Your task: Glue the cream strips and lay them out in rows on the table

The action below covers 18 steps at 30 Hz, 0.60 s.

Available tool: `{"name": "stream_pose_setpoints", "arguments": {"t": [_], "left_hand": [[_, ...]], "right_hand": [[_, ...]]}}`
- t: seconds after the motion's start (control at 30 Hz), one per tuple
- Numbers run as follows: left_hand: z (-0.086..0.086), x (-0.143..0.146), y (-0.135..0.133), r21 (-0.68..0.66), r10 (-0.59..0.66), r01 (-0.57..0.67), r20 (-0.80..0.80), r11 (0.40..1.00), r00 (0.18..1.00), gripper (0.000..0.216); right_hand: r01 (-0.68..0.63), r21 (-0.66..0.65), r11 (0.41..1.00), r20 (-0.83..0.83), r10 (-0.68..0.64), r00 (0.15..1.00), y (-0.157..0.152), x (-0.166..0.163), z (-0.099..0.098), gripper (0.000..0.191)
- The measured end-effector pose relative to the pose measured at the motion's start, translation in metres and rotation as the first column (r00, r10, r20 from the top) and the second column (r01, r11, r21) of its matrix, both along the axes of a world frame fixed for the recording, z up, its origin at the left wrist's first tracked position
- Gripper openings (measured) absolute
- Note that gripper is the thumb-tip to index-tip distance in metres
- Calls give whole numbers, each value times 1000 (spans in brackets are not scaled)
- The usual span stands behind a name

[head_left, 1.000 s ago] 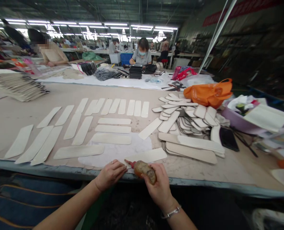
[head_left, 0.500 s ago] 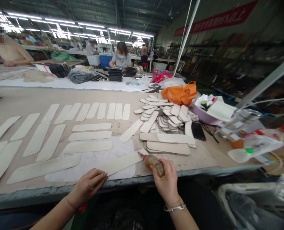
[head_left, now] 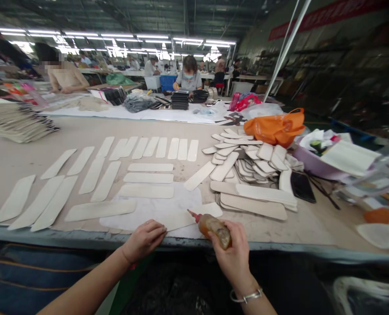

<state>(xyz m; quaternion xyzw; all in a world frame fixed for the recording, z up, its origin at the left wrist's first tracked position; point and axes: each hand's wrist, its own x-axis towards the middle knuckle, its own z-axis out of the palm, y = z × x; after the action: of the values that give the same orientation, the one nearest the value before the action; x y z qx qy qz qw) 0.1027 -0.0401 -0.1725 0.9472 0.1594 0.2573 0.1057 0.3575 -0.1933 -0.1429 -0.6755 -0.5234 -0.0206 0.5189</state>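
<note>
My right hand [head_left: 232, 249] is wrapped round a squeeze bottle [head_left: 214, 229] of amber liquid with a red, pointed nozzle. The nozzle tip is just over a long pale strip [head_left: 181, 220] with rounded ends. My left hand [head_left: 146, 239], its fingers pressed together, grips that strip by its near left end at the table edge. Beneath the strip lies a white sheet [head_left: 115, 223]. Further pale strips, such as a horizontal one [head_left: 146, 190], are laid out in rows to the left and beyond. A loose pile of strips [head_left: 247, 164] sits to the right.
Behind the pile is an orange bag [head_left: 275, 127]; right of it stand a lilac basin [head_left: 309, 164] and a black phone [head_left: 302, 186]. A stack of layered pieces [head_left: 17, 120] rests far left. Across the table a masked person [head_left: 188, 78] works beside dark stacks [head_left: 180, 99].
The view has swung left, bringing the layered stack into sight. The bottle's nozzle has moved leftward along the strip from near its right end. Both hands keep their holds.
</note>
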Motion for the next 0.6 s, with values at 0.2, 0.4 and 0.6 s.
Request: {"name": "stream_pose_setpoints", "arguments": {"t": [0.2, 0.4, 0.6], "left_hand": [[1, 0, -1, -10, 3, -4, -9, 1000, 1000, 20], [-2, -2, -1, -5, 14, -14, -26, 1000, 1000, 19], [3, 0, -1, 1, 11, -11, -4, 1000, 1000, 18]], "right_hand": [[-231, -30, 973, -51, 229, 972, 18, -41, 0, 31], [-220, -76, 972, -32, 218, 975, 18, -37, -2, 29], [44, -71, 996, 70, -39, 997, 1, 8, -1, 28]]}}
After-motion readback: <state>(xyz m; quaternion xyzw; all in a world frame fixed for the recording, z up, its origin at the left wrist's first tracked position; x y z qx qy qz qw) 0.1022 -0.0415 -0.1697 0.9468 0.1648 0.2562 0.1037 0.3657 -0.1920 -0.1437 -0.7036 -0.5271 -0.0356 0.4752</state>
